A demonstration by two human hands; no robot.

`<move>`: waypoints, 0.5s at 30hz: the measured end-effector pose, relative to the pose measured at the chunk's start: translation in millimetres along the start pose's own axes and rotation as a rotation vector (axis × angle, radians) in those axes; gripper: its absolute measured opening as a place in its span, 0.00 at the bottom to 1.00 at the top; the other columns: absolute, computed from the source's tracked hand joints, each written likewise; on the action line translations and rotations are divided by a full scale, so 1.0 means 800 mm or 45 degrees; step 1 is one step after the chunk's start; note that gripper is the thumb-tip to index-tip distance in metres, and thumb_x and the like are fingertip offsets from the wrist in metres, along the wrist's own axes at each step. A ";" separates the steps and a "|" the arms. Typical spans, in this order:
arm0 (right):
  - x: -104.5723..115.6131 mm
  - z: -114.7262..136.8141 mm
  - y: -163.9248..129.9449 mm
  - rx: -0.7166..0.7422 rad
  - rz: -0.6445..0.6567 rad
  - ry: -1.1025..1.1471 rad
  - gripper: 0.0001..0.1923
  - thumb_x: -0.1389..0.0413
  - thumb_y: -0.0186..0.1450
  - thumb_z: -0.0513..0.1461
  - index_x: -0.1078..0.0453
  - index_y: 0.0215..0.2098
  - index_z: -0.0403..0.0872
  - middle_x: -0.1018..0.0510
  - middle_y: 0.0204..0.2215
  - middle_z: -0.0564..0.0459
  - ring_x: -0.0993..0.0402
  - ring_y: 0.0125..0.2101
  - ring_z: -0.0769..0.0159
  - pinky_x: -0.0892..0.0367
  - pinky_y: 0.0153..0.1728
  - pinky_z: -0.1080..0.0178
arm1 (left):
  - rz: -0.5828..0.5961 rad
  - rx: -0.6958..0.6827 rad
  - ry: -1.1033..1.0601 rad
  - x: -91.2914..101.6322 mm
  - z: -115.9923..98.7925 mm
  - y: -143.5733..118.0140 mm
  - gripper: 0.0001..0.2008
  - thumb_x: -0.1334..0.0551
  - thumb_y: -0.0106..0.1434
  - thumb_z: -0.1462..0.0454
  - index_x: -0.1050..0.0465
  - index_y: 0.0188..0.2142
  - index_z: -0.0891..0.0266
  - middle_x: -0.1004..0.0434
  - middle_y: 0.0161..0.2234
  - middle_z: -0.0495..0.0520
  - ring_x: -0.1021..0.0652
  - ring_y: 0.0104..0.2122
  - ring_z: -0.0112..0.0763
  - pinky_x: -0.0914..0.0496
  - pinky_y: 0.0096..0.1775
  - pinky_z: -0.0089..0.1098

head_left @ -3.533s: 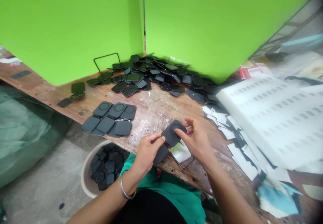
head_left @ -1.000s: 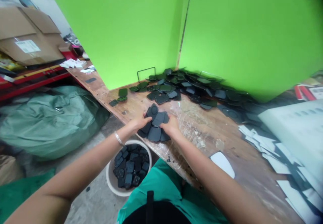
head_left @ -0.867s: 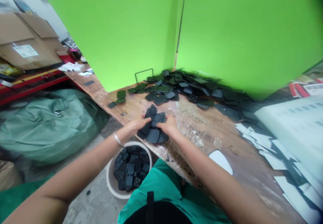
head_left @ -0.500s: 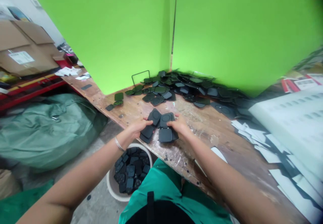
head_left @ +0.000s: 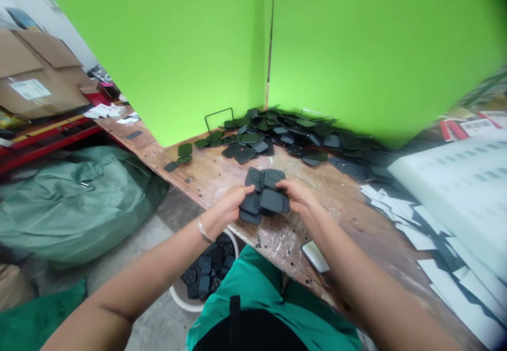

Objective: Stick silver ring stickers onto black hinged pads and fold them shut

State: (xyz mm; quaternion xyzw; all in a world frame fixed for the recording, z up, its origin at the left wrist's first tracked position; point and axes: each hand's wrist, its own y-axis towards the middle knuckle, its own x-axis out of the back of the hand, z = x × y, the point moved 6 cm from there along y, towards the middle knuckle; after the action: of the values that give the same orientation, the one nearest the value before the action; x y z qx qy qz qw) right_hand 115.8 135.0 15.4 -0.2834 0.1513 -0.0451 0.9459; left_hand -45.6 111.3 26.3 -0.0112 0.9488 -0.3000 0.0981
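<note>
Both hands press in on a bunch of dark grey square pads point(head_left: 264, 195) lying on the wooden bench point(head_left: 222, 174). My left hand point(head_left: 229, 207) grips the bunch from its left side, and a metal bangle circles that wrist. From the right, my right hand point(head_left: 299, 197) closes on the same bunch, fingers over the top pads. The pads overlap each other in a tight cluster between the two hands.
A big heap of dark pads point(head_left: 293, 137) lies against the green partition point(head_left: 190, 50). A white bucket point(head_left: 186, 298) with pads stands on the floor under the bench edge. White foam tray point(head_left: 455, 192), paper slips point(head_left: 400, 211), a white plate point(head_left: 315, 256), a green sack point(head_left: 75, 198), cardboard boxes point(head_left: 35, 76).
The pads lay spread on the bench before; my hands reached out, swept them together and have drawn the bunch nearer and rightward. The view has shifted slightly.
</note>
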 end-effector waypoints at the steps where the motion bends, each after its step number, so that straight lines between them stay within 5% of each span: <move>1: -0.001 0.001 -0.001 0.009 0.001 0.001 0.08 0.46 0.52 0.30 0.35 0.30 0.46 0.27 0.20 0.56 0.28 0.22 0.68 0.25 0.27 0.63 | 0.004 -0.029 0.007 -0.006 0.000 0.004 0.03 0.36 0.61 0.67 0.26 0.30 0.63 0.21 0.23 0.51 0.23 0.22 0.30 0.25 0.30 0.31; 8: 0.016 -0.001 0.010 0.153 -0.088 -0.110 0.06 0.46 0.52 0.32 0.32 0.29 0.45 0.27 0.20 0.56 0.29 0.22 0.67 0.28 0.27 0.64 | -0.001 -0.210 0.166 -0.032 0.010 0.033 0.10 0.31 0.58 0.60 0.27 0.27 0.65 0.23 0.25 0.52 0.25 0.24 0.27 0.32 0.28 0.26; 15: 0.019 -0.016 0.020 0.381 -0.114 -0.200 0.12 0.43 0.50 0.35 0.26 0.34 0.48 0.19 0.32 0.52 0.24 0.39 0.57 0.28 0.42 0.59 | 0.019 -0.282 0.454 -0.032 0.003 0.038 0.21 0.28 0.52 0.52 0.28 0.38 0.63 0.22 0.30 0.53 0.22 0.32 0.35 0.29 0.35 0.32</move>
State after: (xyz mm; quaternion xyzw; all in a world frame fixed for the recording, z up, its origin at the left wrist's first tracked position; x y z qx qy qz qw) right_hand 126.4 139.0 -7.4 -0.1486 0.0557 -0.0870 0.9835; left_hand -19.2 137.0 11.7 0.0382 0.9784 -0.1902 -0.0709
